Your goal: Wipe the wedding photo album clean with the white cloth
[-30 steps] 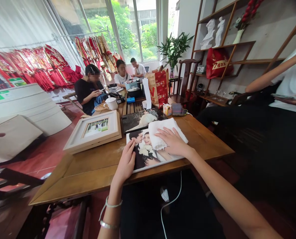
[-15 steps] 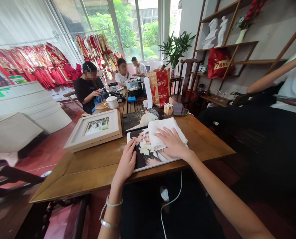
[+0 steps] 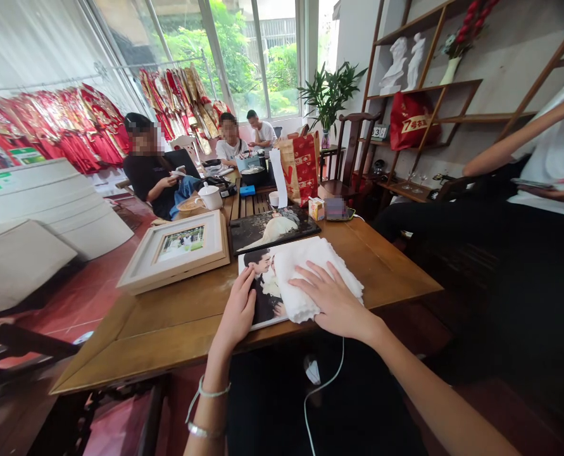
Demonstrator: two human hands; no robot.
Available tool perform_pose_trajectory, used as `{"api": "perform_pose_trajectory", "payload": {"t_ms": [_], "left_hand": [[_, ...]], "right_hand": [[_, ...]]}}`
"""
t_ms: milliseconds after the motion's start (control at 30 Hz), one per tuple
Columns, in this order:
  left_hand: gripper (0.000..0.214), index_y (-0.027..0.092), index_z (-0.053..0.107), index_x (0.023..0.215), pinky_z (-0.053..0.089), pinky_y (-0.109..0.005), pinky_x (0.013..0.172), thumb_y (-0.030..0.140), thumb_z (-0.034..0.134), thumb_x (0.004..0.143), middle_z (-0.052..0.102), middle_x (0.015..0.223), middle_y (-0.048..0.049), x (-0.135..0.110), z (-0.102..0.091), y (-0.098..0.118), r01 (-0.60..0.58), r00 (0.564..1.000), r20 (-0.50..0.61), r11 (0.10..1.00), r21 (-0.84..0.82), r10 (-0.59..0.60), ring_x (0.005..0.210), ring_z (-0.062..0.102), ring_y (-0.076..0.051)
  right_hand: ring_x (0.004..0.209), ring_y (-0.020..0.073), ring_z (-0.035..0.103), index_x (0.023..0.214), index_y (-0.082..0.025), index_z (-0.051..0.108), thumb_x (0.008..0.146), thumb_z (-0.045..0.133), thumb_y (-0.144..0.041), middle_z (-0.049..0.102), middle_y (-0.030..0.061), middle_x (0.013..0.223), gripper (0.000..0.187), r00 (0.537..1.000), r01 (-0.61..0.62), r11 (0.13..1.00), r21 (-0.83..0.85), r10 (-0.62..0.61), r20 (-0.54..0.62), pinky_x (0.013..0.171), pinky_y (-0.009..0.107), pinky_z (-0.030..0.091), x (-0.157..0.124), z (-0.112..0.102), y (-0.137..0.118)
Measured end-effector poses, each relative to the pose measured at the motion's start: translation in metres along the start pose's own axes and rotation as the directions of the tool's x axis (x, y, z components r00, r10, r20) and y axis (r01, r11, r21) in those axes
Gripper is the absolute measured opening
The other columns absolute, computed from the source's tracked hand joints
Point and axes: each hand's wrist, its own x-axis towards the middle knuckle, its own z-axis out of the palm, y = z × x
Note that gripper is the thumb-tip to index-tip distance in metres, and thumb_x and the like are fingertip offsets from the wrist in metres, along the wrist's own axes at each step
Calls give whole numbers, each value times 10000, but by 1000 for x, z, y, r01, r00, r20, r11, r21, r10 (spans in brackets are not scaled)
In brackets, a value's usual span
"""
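Observation:
A glossy wedding photo panel (image 3: 259,288) lies at the near edge of the wooden table (image 3: 177,316). My left hand (image 3: 238,310) rests flat on its left side, fingers stretched out, steadying it. My right hand (image 3: 335,301) presses flat, fingers spread, on a folded white cloth (image 3: 305,266) that covers the panel's right half. A second, darker photo panel (image 3: 267,229) lies just behind.
A pale framed photo (image 3: 175,248) sits at the left of the table. A red-patterned paper bag (image 3: 300,166), a teapot (image 3: 210,196) and small boxes stand further back, where three people sit. Another person (image 3: 523,183) sits at my right. A white cable (image 3: 324,380) hangs below.
My right hand has slid the white cloth toward me along the panel, now covering its lower right part. My left hand stays in place.

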Motion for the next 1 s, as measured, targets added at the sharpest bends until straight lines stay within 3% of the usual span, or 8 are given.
{"api": "perform_pose_trajectory", "payload": {"t_ms": [333,467,633,1000], "left_hand": [[465,193,420,1387,181,-462,1173,240,348,930,341,1511,-101,0,-1,0,15,1000,23,1000,12,-16,1404,287,-219],[461,218,425,1384,186,-458,1172,236,351,929,351,1507,-86,-1,-1,1,2,1000,14,1000,-3,-2,1398,302,-213],[458,213,437,1374,173,-461,1173,237,353,924,359,1499,-92,0,0,3,-10,1000,11,1000,-20,10,1397,302,-209],[460,190,440,1369,176,-467,1173,231,353,919,359,1497,-107,0,-1,5,0,1000,12,1000,-4,0,1401,291,-223]], "right_hand": [[1403,300,155,1387,-216,389,688,478,-121,306,73,1516,711,997,-82,997,-10,82,3,1111,575,44,65,3,24],[1404,319,144,1398,-210,372,735,476,-133,283,90,1525,675,993,-120,992,-38,120,3,1097,600,64,78,5,25],[1412,326,114,1404,-197,361,748,496,-144,257,106,1534,673,993,-114,992,-51,114,-12,1102,595,37,67,9,16],[1422,288,78,1394,-225,370,691,496,-114,266,79,1530,723,999,20,999,-27,-20,-26,1129,556,1,9,7,-17]]}}
